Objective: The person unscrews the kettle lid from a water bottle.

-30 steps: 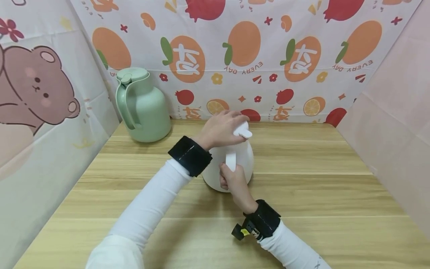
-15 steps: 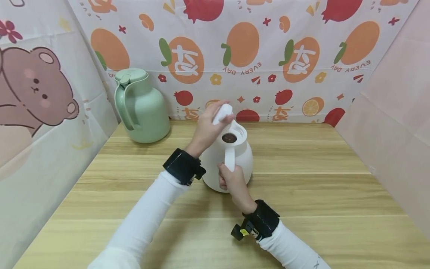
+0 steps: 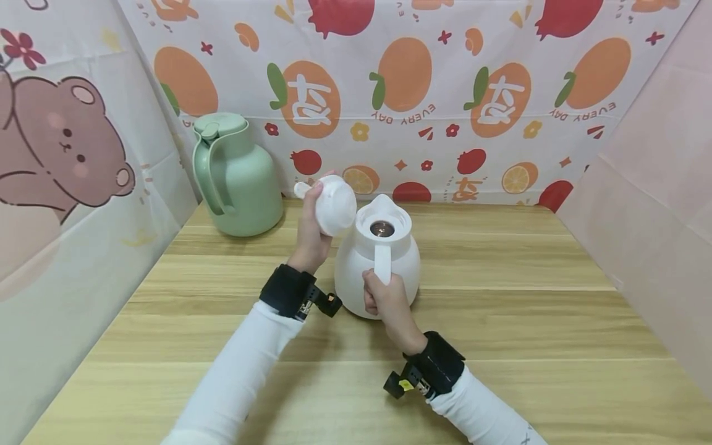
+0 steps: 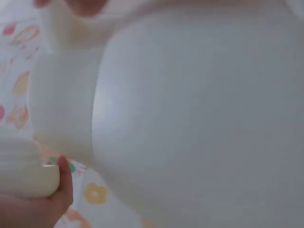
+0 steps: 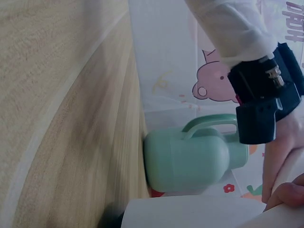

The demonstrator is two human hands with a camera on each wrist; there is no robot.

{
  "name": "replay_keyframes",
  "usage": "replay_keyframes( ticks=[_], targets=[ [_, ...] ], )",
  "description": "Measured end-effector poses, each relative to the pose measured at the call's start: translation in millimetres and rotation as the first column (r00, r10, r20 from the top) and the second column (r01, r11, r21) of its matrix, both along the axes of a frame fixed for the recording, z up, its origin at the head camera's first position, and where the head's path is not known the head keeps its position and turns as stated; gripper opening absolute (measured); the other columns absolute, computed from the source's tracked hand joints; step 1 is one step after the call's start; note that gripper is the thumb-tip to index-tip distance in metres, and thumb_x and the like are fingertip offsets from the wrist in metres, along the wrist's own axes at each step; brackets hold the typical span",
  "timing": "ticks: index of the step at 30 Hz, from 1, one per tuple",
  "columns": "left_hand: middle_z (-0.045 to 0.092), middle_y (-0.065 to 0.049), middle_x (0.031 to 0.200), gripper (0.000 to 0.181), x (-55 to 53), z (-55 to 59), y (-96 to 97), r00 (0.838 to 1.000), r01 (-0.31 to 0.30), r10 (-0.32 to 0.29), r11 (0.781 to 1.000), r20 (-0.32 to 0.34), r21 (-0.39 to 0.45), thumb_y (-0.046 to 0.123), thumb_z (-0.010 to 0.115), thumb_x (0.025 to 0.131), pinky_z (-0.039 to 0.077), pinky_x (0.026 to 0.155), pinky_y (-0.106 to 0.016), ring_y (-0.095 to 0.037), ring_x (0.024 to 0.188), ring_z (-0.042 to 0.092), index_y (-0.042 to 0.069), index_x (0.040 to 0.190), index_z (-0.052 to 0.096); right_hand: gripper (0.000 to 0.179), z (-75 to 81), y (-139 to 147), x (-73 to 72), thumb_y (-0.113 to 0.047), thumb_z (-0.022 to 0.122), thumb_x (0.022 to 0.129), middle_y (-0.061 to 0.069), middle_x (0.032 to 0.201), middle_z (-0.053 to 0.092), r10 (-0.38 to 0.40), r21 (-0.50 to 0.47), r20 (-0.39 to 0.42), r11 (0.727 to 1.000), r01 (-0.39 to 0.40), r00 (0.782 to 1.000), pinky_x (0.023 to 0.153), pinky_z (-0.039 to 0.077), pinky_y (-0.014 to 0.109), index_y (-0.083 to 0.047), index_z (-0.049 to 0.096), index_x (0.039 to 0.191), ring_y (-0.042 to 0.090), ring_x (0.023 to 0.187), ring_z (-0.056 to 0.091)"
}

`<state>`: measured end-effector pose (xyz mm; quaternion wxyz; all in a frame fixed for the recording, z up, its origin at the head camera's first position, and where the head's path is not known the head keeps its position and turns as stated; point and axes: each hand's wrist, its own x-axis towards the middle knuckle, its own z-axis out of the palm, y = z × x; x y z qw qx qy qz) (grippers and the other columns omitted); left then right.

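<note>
A white thermos jug point(image 3: 347, 275) stands upright on the wooden table, its mouth uncovered and a dark round opening visible inside the neck. My right hand point(image 3: 389, 303) grips its handle point(image 3: 382, 262) from the near side. Up and to the left of the spout, my left hand point(image 3: 311, 238) holds the white lid point(image 3: 337, 205), tilted with its rounded underside toward the jug and a small tab sticking out left. In the left wrist view the jug's body point(image 4: 199, 104) fills most of the picture, and the lid point(image 4: 28, 175) shows at the lower left in the fingers.
A mint-green thermos jug point(image 3: 245, 185) with a closed lid stands at the back left of the table point(image 3: 528, 321). Behind the table hangs a fruit-print cloth point(image 3: 356, 80); a bear-print cloth point(image 3: 72, 142) covers the left side and a pale pink one point(image 3: 656, 185) the right.
My left hand has lifted the lid off the white jug, swung it left and turned it over, baring the mouth. The right hand has stayed on the handle, and the jug has not moved.
</note>
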<state>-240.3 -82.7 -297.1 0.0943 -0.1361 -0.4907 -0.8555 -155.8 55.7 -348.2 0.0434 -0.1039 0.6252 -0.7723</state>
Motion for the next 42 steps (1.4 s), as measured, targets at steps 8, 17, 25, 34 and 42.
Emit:
replay_keyframes(
  ticks=[8,17,25,34,42],
  targets=[
    [0.044,-0.011,0.126,0.045,7.0,-17.7,-21.0,0.928,0.187,-0.35,0.727,0.123,0.661,0.047,0.039,0.093,0.026,0.099,-0.05,-0.034,0.116,0.041,0.015,0.124,0.043,0.039,-9.2,-1,-4.2,-0.008,0.048,0.09,0.0,0.044,0.031,-0.007,-0.028,-0.003,1.0,0.007,1.0,0.041,0.023,0.023,-0.004,0.036,0.053,0.012,0.041,0.027],
    [0.035,-0.011,0.135,0.059,11.7,-47.6,-37.7,0.868,0.107,-0.464,0.522,0.176,0.846,0.051,0.04,0.09,0.027,0.098,-0.05,-0.037,0.121,0.037,0.02,0.139,0.029,0.038,-11.5,0,-4.7,-0.009,0.047,0.088,0.0,0.044,0.031,-0.046,-0.001,0.005,0.999,0.046,0.999,0.04,0.024,0.023,-0.005,0.037,0.052,0.012,0.04,0.029],
    [0.028,-0.008,0.141,0.061,5.3,-68.3,-34.9,0.853,0.018,-0.45,0.533,0.265,0.846,0.051,0.035,0.092,0.027,0.1,-0.046,-0.033,0.124,0.035,0.021,0.143,0.022,0.037,-10.4,8,-4.1,-0.01,0.047,0.087,0.001,0.044,0.03,-0.084,0.007,0.003,0.996,0.084,0.996,0.04,0.024,0.023,-0.005,0.036,0.052,0.012,0.04,0.028],
    [0.024,-0.003,0.145,0.06,0.6,-83.3,-24.9,0.843,-0.079,-0.37,0.634,0.391,0.769,0.051,0.027,0.095,0.019,0.105,-0.039,-0.021,0.13,0.026,0.021,0.146,0.018,0.035,-10.4,28,-9.4,-0.008,0.047,0.087,0.0,0.044,0.033,-0.145,0.048,0.0,0.988,0.145,0.989,0.04,0.026,0.023,-0.004,0.039,0.053,0.013,0.041,0.03],
    [0.018,-0.004,0.148,0.059,-6.1,-93.2,-10.7,0.849,-0.082,-0.355,0.645,0.392,0.76,0.048,0.025,0.098,0.018,0.106,-0.04,-0.021,0.133,0.021,0.02,0.148,0.011,0.033,-13.2,57,-26.5,-0.009,0.049,0.088,0.001,0.045,0.037,-0.219,0.048,-0.037,0.974,0.221,0.975,0.04,0.03,0.022,-0.005,0.043,0.055,0.011,0.041,0.034]
  ],
)
